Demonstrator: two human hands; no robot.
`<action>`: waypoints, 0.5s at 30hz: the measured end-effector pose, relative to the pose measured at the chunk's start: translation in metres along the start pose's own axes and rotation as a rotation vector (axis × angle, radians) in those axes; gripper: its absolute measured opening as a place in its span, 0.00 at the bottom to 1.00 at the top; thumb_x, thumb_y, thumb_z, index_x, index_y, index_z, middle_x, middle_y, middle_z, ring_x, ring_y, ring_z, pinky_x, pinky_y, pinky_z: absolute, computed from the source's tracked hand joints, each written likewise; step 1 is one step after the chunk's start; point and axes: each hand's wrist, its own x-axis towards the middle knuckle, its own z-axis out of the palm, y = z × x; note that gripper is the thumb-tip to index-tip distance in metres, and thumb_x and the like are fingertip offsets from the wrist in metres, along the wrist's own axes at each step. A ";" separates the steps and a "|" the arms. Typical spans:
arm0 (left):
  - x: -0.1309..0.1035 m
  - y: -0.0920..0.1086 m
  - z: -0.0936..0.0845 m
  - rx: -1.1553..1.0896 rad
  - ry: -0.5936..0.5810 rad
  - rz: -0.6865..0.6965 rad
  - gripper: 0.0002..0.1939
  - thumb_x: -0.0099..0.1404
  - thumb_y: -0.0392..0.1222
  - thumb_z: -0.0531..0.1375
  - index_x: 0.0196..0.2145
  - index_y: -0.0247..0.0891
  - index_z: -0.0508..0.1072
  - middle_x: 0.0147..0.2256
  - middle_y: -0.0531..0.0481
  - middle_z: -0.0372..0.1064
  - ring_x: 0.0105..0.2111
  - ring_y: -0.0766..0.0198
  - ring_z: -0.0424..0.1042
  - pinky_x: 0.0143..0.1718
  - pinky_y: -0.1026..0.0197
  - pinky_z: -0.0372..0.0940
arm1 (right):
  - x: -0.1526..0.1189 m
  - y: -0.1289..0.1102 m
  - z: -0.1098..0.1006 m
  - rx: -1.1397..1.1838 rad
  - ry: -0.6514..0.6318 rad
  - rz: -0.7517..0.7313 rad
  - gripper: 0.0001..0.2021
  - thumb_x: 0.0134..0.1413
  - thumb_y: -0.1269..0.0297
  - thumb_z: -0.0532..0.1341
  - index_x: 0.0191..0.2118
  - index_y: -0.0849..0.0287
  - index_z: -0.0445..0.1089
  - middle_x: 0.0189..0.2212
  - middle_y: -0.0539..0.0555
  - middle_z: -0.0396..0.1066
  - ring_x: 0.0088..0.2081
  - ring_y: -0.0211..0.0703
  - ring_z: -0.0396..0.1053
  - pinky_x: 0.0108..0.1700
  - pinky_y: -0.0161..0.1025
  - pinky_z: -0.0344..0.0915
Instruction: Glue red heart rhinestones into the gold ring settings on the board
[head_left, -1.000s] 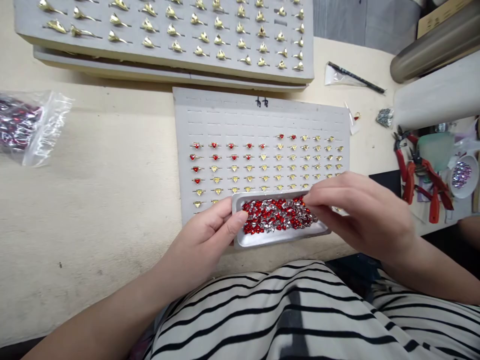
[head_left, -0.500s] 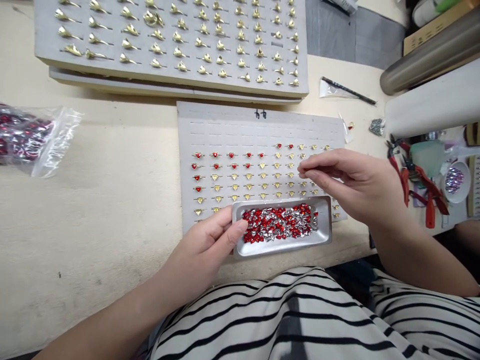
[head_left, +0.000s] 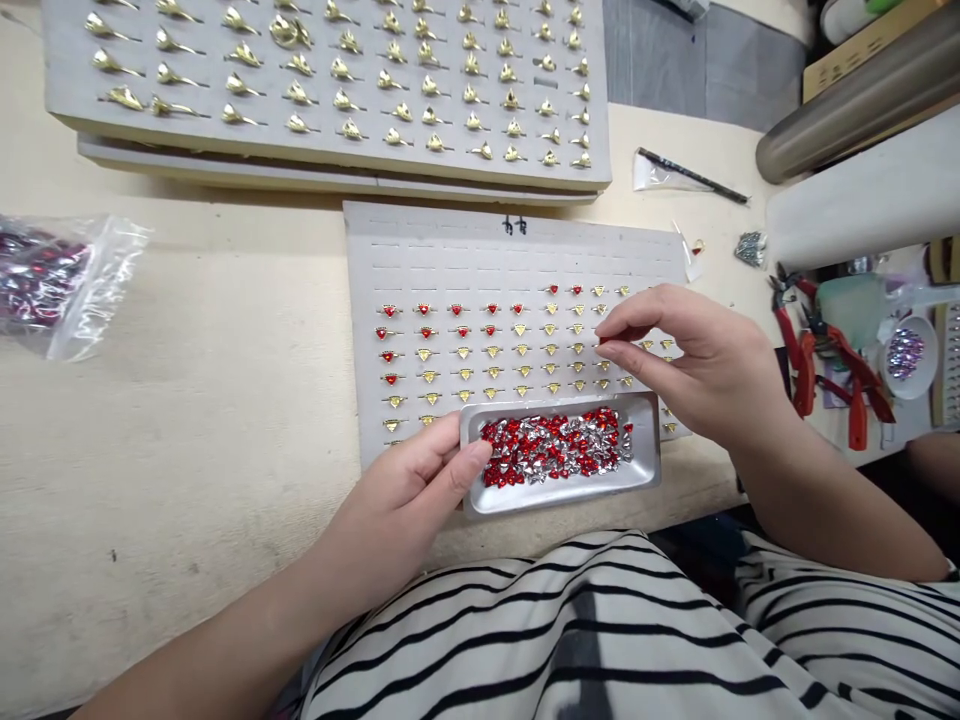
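Observation:
My left hand point(head_left: 420, 480) grips the left end of a shallow metal tray point(head_left: 637, 475), thumb over the rim. Loose heart-shaped red rhinestones point(head_left: 555, 445), some with silvery backs up, lie in the tray. Above the tray's right part, my right hand point(head_left: 682, 360) is closed in a pinch; a bit of red shows at its fingertips, mostly hidden. Beneath both hands lies a grey foam board point(head_left: 435, 270) with rows of gold rings point(head_left: 464, 374) in its slits. Red stones sit in several rings at the upper left and in two of the top row.
A thicker stack of grey foam boards point(head_left: 300, 165) full of gold rings stands behind. At left lies a zip bag point(head_left: 60, 285) of red stones. On the right are a black pen-like stick point(head_left: 694, 176), red-handled pliers point(head_left: 847, 375), a white bowl point(head_left: 930, 360) of beads and large rolls point(head_left: 862, 190).
The view has shifted slightly, so the boards and bag appear a little further left. My right hand still pinches at nearly the same place; my left hand keeps hold of the tray.

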 end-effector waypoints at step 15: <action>0.002 0.002 -0.001 0.021 -0.017 0.004 0.18 0.76 0.60 0.55 0.48 0.48 0.77 0.44 0.54 0.77 0.45 0.61 0.73 0.48 0.62 0.69 | 0.004 -0.002 0.004 -0.229 0.053 -0.191 0.05 0.65 0.69 0.66 0.44 0.54 0.76 0.40 0.55 0.78 0.42 0.47 0.77 0.42 0.46 0.74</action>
